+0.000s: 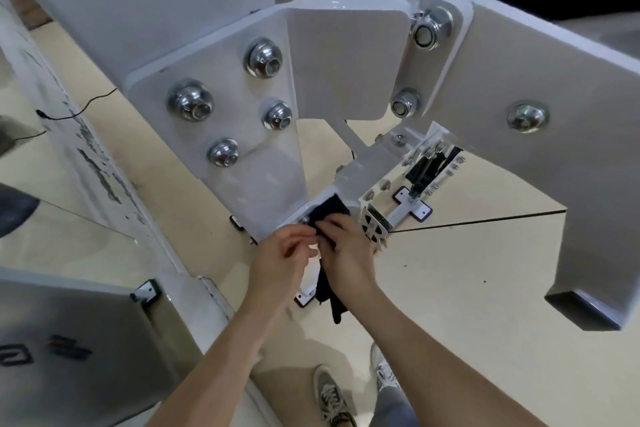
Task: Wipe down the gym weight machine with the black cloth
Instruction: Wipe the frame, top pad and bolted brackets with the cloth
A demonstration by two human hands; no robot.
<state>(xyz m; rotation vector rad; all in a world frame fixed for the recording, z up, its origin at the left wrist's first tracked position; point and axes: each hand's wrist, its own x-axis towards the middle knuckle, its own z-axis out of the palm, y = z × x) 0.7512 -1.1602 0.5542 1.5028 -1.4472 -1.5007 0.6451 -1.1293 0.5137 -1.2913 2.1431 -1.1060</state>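
The white steel frame of the weight machine [346,62] fills the upper view, with bolted plates and chrome bolt heads. Far below, near the frame's base, both my hands hold the black cloth [329,211]. My right hand [346,250] grips the cloth against the white upright, and the cloth's loose end hangs down under the wrist. My left hand [287,253] pinches the cloth's left edge with curled fingers.
A white beam [519,156] juts out at the right with an open end. At the left runs a scuffed white rail [93,163] beside a mirror. A black cable [79,107] lies on the beige floor. My shoes [332,395] stand below.
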